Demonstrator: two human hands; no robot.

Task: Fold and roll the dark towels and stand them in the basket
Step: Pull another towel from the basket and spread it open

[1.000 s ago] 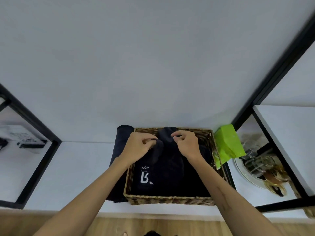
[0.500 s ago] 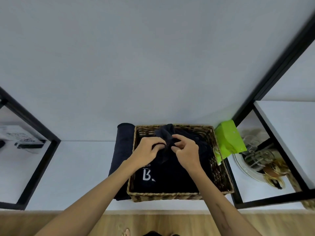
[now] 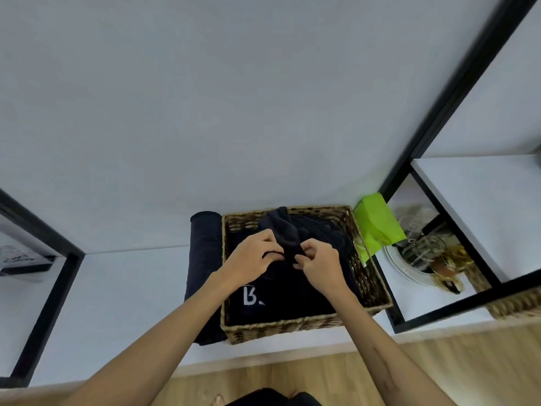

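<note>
Woven wicker makes up the rectangular basket [image 3: 295, 326] that sits on a white shelf [image 3: 117, 288] between black frame posts, and it is packed with dark fabric, one piece showing white lettering [image 3: 251, 297] near the front left corner. Over the middle of the basket the left hand [image 3: 253, 259] and the right hand [image 3: 320, 263] meet, each with fingers curled and pinching the same dark towel [image 3: 285, 235], which rises from their grip toward the back rim as a narrow bunched strip. The thumbs and forefingers of both hands close on the cloth from either side, knuckles turned toward each other and nearly touching. A second dark towel, rolled [image 3: 203, 259], lies on the shelf just outside the basket, touching its left wall and running from back to front. To the right of the basket, against its far corner, stands a bright green bag [image 3: 377, 224], tilted. Beyond a black post in the next compartment a white plate [image 3: 401, 271] holds glassware and gold-coloured items too jumbled to tell apart. Pale wooden flooring [image 3: 380, 370] shows below the shelf edge
</note>
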